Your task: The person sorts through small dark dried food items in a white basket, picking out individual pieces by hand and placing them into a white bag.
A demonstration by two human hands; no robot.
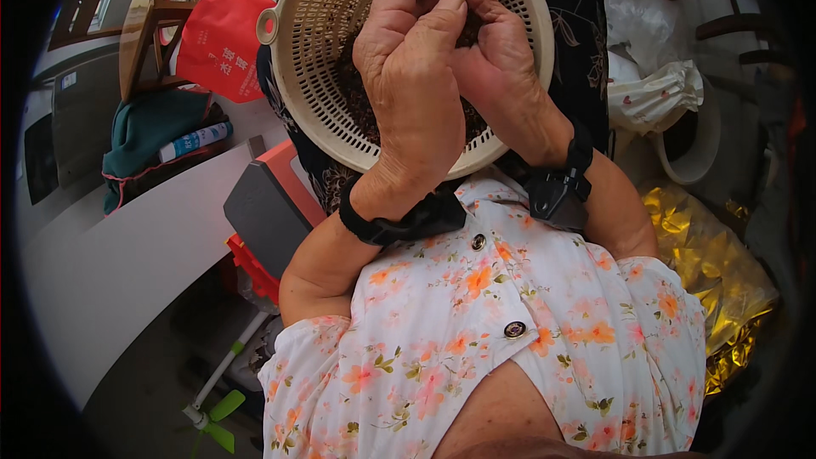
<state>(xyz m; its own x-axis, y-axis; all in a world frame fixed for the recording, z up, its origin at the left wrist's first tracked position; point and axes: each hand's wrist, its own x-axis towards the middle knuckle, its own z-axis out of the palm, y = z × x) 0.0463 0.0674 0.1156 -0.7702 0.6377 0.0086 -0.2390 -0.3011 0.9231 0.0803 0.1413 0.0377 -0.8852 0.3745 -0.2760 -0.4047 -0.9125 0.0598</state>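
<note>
A beige plastic colander (306, 86) rests on the person's lap. Small dark reddish-brown pieces (363, 108), perhaps dried plant matter, lie in its bottom. My left hand (414, 57) is over the colander, back upward, with its fingers curled and its thumb reaching toward the other hand. Close against it, my right hand (500, 57) has its fingers bent inward. The fingertips of both hands meet near the colander's far side; whether anything small is between them is hidden. Each wrist wears a black strap, the right one with a black plastic part (554, 194).
To the left are a red bag (220, 44), a wooden chair (137, 32), a white surface (159, 248) and a grey-and-pink box (268, 210). On the right stand a white bucket (707, 140), a crumpled plastic bag (644, 25) and a gold foil bag (714, 268).
</note>
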